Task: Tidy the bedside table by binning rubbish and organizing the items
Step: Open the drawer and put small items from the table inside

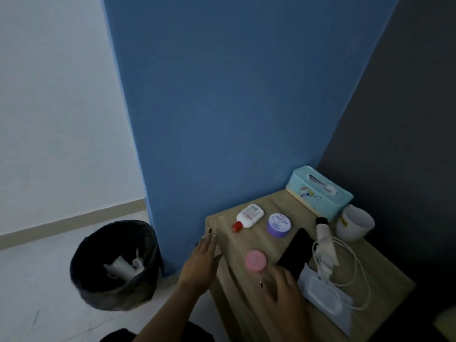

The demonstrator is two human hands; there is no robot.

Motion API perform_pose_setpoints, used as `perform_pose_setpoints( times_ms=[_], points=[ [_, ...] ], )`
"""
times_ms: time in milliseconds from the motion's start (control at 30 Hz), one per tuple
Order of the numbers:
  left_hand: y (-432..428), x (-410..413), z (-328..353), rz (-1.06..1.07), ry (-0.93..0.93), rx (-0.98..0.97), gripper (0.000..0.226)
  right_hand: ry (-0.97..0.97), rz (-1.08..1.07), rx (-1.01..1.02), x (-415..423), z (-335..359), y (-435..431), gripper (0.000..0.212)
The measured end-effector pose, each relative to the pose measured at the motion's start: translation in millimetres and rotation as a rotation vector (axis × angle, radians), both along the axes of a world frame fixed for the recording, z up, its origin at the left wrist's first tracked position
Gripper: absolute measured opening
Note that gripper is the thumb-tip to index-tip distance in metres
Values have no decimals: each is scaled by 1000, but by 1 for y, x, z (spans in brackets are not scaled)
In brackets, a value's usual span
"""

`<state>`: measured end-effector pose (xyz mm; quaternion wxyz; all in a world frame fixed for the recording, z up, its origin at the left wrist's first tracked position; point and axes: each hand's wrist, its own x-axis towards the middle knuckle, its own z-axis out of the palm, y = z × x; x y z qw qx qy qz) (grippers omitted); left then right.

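A: What do you see from the head view?

B: A wooden worktop [251, 245] in a corner. The left hand [201, 264] is flat and wide open at its left edge, holding nothing. The right hand [283, 288] is down on the top near the front, fingers spread, just beside a black phone [294, 253]. I cannot tell if it is gripping anything.

A: Where are the things to tidy?

B: A pink jar [256, 260] sits between the two hands. Behind it are a purple tub [278, 224] and a white bottle with a red cap [249, 217] lying on its side. At the back is a blue tissue box [319, 192], with a white cup [355, 223] just beside it. The bin [114, 265] is on the floor to the left, with some white rubbish already in it.

A: What could go wrong?

B: I think the white cable [350, 262] is the tricky bit. It loops over a white tube with a black cap [324, 236] and a white pack [323, 296]. Pulling one could drag the others off the edge. The left hand could also knock the pink jar, since it is near.

A: Anything hard to see?

B: Yes. The room is dim and the labels are blurry. The right hand hides what is under it. The white pack is partly cut off, and I cannot tell what the rubbish in the bin is.
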<state>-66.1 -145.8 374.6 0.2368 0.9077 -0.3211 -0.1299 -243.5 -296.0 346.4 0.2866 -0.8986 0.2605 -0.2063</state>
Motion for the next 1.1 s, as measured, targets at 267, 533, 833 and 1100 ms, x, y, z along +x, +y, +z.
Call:
perform_pose_setpoints(
  times_ms=[267,533,833,1100],
  points=[
    [-51,8,-28,-302,-165,201,77,-16,40,-313,-15,-48,-5,47],
    [-51,10,-51,-286,-148,230,65,59,63,-339,-20,-57,-7,40],
    [-54,1,-51,-200,-138,176,58,145,72,-355,-20,-42,-1,45],
    [-57,-9,-62,-143,-181,114,72,144,35,-259,-22,-33,3,42]
  ],
)
